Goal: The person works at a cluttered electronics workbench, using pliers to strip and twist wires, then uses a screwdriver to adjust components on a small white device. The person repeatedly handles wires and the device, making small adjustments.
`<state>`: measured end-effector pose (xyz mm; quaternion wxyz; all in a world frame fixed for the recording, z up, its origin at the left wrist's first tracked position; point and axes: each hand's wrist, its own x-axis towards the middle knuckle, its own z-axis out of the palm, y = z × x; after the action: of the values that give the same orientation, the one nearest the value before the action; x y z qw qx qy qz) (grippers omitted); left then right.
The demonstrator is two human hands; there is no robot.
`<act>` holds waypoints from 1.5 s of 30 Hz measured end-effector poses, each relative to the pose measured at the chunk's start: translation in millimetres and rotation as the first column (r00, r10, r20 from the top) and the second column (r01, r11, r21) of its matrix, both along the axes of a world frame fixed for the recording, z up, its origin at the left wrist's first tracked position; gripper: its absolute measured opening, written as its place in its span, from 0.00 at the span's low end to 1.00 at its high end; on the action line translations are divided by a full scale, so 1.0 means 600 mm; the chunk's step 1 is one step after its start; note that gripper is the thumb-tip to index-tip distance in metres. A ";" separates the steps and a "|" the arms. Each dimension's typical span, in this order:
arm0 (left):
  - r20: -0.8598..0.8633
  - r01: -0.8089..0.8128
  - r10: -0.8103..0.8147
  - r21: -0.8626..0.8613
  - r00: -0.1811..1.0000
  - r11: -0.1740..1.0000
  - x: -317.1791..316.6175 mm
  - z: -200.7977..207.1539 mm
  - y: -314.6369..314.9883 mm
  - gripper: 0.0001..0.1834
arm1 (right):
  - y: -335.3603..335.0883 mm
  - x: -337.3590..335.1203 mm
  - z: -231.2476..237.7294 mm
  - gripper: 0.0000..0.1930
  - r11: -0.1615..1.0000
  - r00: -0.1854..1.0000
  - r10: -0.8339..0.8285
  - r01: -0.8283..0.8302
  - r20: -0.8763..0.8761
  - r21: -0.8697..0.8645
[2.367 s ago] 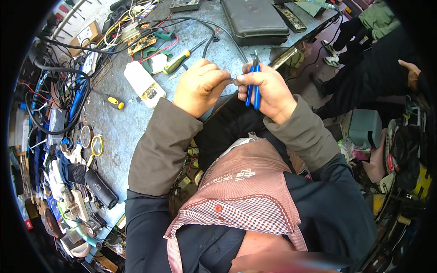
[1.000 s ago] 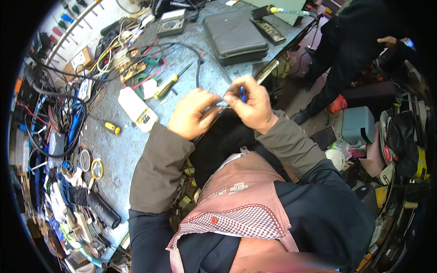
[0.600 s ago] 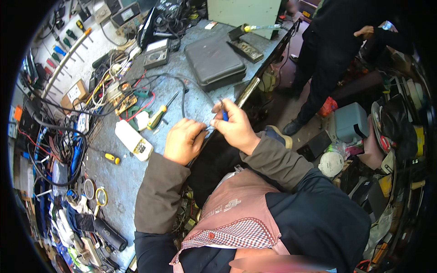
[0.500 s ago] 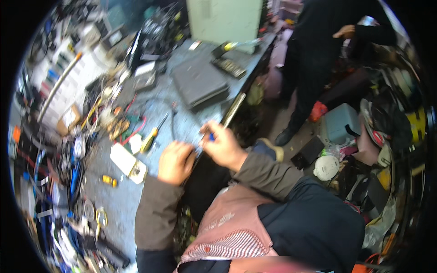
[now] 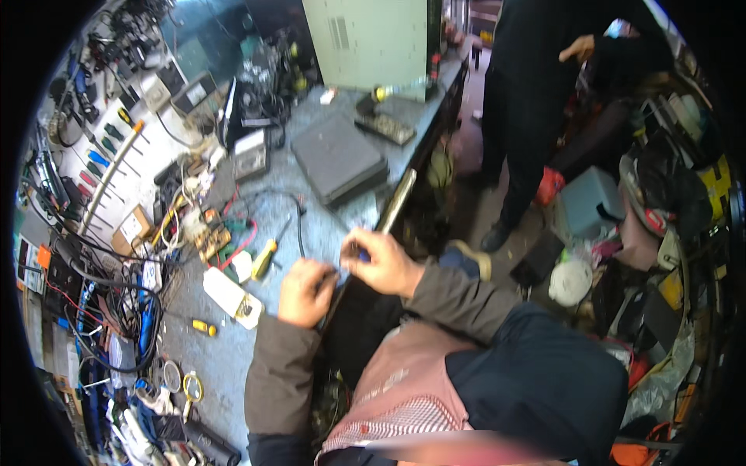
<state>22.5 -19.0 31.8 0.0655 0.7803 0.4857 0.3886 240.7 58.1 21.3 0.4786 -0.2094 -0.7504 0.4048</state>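
Over the front edge of the blue workbench (image 5: 214, 380), my two hands are close together. My left hand (image 5: 305, 293) has its fingers curled in a pinch; whatever is in them is too small to make out. Beside it my right hand (image 5: 385, 264) is closed around a small blue object (image 5: 364, 255), mostly covered by the fingers. To the left of my hands lie a long white plastic casing (image 5: 225, 291), a screwdriver with a yellow-green handle (image 5: 265, 260) and a short yellow screwdriver (image 5: 203, 328).
A flat dark box (image 5: 338, 159) and a remote-like keypad (image 5: 385, 130) lie farther back, before a pale metal cabinet (image 5: 369, 46). Tangled cables and tools crowd the left. At right another person (image 5: 521, 101) stands near a grey-blue case (image 5: 592, 202) amid floor clutter.
The whole view has shifted slightly, and the bench things appear a little lower and to the right. My hands keep nearly the same closed pose, close together.
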 end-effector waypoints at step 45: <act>0.687 0.100 0.149 -0.309 0.712 0.946 0.000 0.006 -0.010 0.10 | -0.009 -0.036 0.031 0.09 0.951 0.914 0.226 -0.132 0.336 -0.279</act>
<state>22.6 -25.3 35.4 0.3668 0.5456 0.4915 0.5711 219.2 53.0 40.1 0.2616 -0.2694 -0.7848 0.4930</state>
